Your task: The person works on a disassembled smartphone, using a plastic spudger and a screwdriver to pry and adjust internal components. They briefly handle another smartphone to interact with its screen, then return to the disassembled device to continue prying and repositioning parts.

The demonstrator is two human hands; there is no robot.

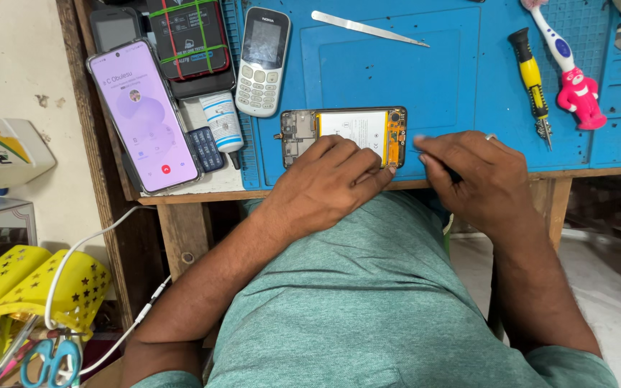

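An opened phone (pixel 346 128) lies back-up on the blue work mat (pixel 368 65), its white battery and orange circuit boards exposed. My left hand (pixel 332 179) rests on its near edge, fingers pressing the lower right corner. My right hand (pixel 472 176) sits just to the right of the phone, its fingers pinched together on a thin dark tool that is mostly hidden. A ring shows on one finger.
Metal tweezers (pixel 368 27), a yellow-black screwdriver (pixel 531 82) and a pink-handled toothbrush (pixel 573 72) lie on the mat. A white keypad phone (pixel 262 61), a lit smartphone (pixel 144 115), a small white tube (pixel 222 122) and stacked phones sit left. A yellow basket (pixel 30 287) with scissors stands below left.
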